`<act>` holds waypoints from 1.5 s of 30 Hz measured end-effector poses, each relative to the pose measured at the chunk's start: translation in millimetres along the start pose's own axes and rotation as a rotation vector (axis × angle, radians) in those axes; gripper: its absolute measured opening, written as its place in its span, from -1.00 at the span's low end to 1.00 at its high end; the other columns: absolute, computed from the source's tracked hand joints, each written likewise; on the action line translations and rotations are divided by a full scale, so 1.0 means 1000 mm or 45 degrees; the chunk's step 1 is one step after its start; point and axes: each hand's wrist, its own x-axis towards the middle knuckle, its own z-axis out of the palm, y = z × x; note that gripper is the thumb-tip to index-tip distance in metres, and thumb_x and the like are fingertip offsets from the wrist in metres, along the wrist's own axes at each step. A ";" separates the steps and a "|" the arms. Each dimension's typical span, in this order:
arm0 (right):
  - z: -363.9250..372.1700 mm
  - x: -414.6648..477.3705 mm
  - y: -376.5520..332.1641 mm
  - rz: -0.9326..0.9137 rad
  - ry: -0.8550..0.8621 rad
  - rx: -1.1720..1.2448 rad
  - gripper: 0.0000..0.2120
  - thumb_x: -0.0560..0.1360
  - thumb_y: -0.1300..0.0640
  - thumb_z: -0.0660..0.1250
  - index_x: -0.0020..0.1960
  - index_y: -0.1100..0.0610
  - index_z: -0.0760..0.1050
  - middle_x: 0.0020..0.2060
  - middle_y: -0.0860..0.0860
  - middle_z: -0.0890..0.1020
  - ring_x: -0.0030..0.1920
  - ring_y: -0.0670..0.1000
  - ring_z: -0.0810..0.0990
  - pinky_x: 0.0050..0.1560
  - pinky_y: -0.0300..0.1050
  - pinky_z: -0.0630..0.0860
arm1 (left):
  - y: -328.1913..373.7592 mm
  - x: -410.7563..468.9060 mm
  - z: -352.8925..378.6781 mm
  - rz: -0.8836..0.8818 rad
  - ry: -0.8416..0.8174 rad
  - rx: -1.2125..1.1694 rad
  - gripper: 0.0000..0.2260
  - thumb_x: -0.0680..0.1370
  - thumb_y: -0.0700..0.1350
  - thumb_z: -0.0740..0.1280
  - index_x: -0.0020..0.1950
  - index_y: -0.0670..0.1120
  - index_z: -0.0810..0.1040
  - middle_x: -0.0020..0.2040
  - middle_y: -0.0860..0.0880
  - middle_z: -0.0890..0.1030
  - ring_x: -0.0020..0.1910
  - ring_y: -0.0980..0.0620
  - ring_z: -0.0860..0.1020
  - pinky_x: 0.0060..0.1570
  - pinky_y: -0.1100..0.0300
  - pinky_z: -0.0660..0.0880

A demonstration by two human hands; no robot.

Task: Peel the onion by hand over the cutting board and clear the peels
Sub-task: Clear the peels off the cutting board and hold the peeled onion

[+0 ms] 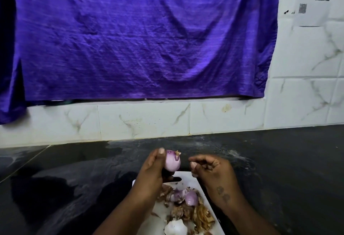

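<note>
My left hand [154, 171] holds a mostly peeled pale purple onion [172, 162] upright above the far end of the white cutting board [188, 178]. A small scrap of dry skin still clings to the onion's top. My right hand [210, 169] hovers just right of the onion, fingers curled and pinched on a small bit of peel [194, 174]. A pile of brown and purple peels [186, 205] lies on the board below my hands, with a larger white piece [176, 227] at the near end.
The board rests on a dark, shiny countertop [279, 160]. A white marble-pattern tiled wall [145, 119] rises behind it, and a large purple cloth [139, 35] hangs over most of the wall. A printed paper [314, 0] is stuck at the upper right.
</note>
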 end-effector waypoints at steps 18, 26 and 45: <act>0.005 -0.004 -0.002 0.025 -0.152 -0.048 -0.69 0.44 0.17 0.56 0.13 -0.07 0.63 -0.05 -0.10 0.74 -0.03 -0.03 0.72 -0.06 -0.12 0.65 | 0.002 -0.005 -0.004 -0.082 -0.046 -0.097 -0.64 0.53 0.06 0.47 0.23 -0.08 0.56 0.14 -0.19 0.74 0.02 -0.14 0.67 0.12 -0.08 0.57; 0.004 -0.006 -0.005 0.177 -0.346 0.382 -0.52 0.31 0.24 0.63 0.20 0.11 0.62 0.12 0.13 0.73 0.08 0.15 0.73 0.07 0.06 0.67 | 0.005 -0.013 0.006 0.044 0.014 -0.018 -0.59 0.44 -0.05 0.52 0.13 -0.28 0.54 0.04 -0.31 0.70 -0.07 -0.07 0.66 -0.11 0.11 0.58; -0.005 -0.006 0.004 0.475 -0.116 0.528 -0.55 0.38 -0.12 0.45 0.12 0.18 0.64 -0.20 0.12 0.65 -0.23 0.03 0.62 -0.28 -0.16 0.61 | -0.038 -0.030 -0.040 -0.144 -0.076 1.280 -0.05 0.39 0.67 -0.16 0.54 0.14 0.43 0.64 0.03 0.31 0.69 -0.07 0.09 0.65 -0.17 -0.03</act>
